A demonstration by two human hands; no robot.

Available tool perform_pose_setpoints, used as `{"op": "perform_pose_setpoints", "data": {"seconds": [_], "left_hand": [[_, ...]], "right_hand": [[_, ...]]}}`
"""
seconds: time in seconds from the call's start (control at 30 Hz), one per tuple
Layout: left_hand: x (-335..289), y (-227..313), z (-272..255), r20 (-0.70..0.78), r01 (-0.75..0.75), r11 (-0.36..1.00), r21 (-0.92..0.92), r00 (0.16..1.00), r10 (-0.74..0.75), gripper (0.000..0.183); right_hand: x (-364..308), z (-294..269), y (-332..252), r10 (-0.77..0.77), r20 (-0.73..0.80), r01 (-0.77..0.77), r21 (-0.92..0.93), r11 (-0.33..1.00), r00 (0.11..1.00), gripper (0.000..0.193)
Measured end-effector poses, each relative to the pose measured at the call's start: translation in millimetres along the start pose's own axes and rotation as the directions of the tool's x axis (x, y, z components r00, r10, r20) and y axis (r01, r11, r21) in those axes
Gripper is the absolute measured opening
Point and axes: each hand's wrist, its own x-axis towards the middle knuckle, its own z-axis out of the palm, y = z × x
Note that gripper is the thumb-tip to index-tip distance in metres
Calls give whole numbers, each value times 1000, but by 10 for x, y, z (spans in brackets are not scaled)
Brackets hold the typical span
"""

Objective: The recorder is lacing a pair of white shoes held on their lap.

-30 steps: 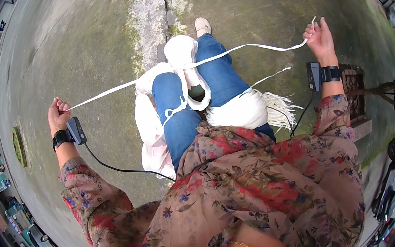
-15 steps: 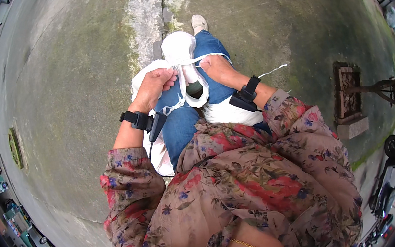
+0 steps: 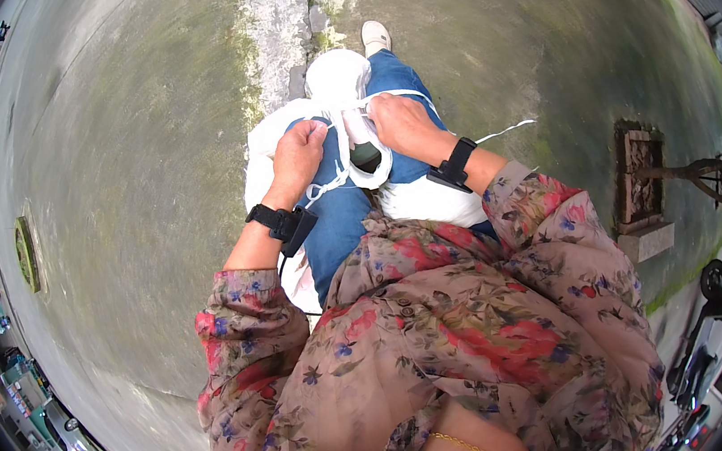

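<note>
A white lace-up shoe [image 3: 336,77] rests on my lap, its toe pointing away from me and its dark opening toward me. My left hand [image 3: 302,153] is closed in a pinch at the shoe's left side, on a thin white shoelace near the eyelets. On the other side, my right hand [image 3: 403,121] has its fingers closed on a lace over the shoe's tongue. One white lace runs over my right knee, and its loose end [image 3: 507,129] sticks out to the right. Another lace [image 3: 327,188] hangs in a loop beside the heel. My fingertips partly hide the lacing.
White cloth or bag material [image 3: 268,142] lies by my left leg, and a white bundle [image 3: 432,203] sits across my right thigh. Concrete ground surrounds me. To the right stands a brick-edged planter [image 3: 641,176] with a bare trunk; parked motorbikes [image 3: 708,336] are beyond.
My right hand has come in closer over the shoe's tongue. My left hand has turned a little and its fingertips sit slightly farther from the lacing. The view has shifted slightly.
</note>
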Motion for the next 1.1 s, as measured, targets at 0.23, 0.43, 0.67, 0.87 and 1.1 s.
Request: {"op": "perform_pose_setpoints", "data": {"seconds": [0.23,0.43,0.67,0.87,1.1], "left_hand": [[62,100,123,-67,-60,942,331,994,87,22],[127,81,105,3,-252,819,515,956,292,20],[191,267,195,177,-464,451,763,820,545,19],[261,185,275,-9,-256,830,496,954,299,24],[-106,343,344,-106,-231,588,775,870,481,24]], "right_hand": [[78,-45,134,-55,142,49,47,998,988,14],[35,-36,-7,-135,12,135,-159,978,991,14],[6,139,28,-11,-153,15,22,1000,988,18],[14,159,63,34,-112,-26,76,997,993,20],[-104,4,-64,6,-185,-11,-30,999,983,18]]}}
